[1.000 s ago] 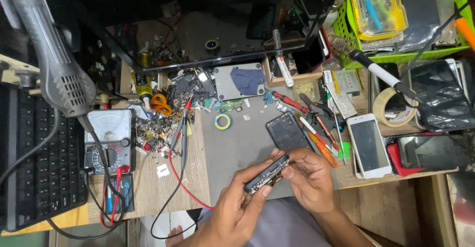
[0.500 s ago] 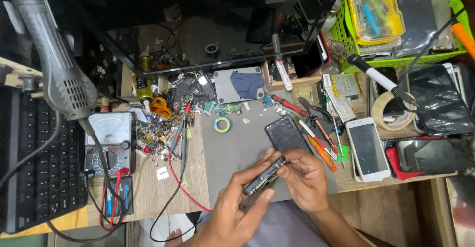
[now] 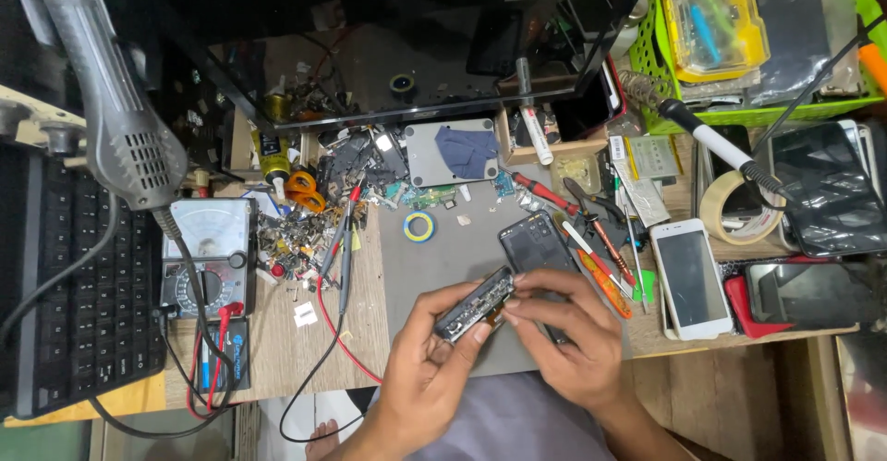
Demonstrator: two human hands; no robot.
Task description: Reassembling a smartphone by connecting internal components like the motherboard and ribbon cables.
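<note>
My left hand [image 3: 427, 361] and my right hand [image 3: 568, 333] together hold an opened dark phone body [image 3: 474, 305], tilted on edge above the grey work mat [image 3: 455, 248]. My left fingers clamp its lower end. My right fingertips pinch it near the upper middle. A dark phone back cover [image 3: 534, 242] lies on the mat just above my right hand. A small roll of yellow and blue tape [image 3: 419, 226] rests on the mat farther back.
An analogue multimeter [image 3: 207, 253] with red and black leads sits left, below a hanging hot-air gun [image 3: 103, 101]. A black keyboard [image 3: 69, 304] is far left. Screwdrivers and tweezers [image 3: 591, 230], a white phone [image 3: 690, 277], a tape roll [image 3: 735, 208], a soldering iron [image 3: 711, 142] and a green basket [image 3: 758, 45] lie right.
Both hands have kept hold of the phone body and turned it slightly. Nothing on the bench has moved.
</note>
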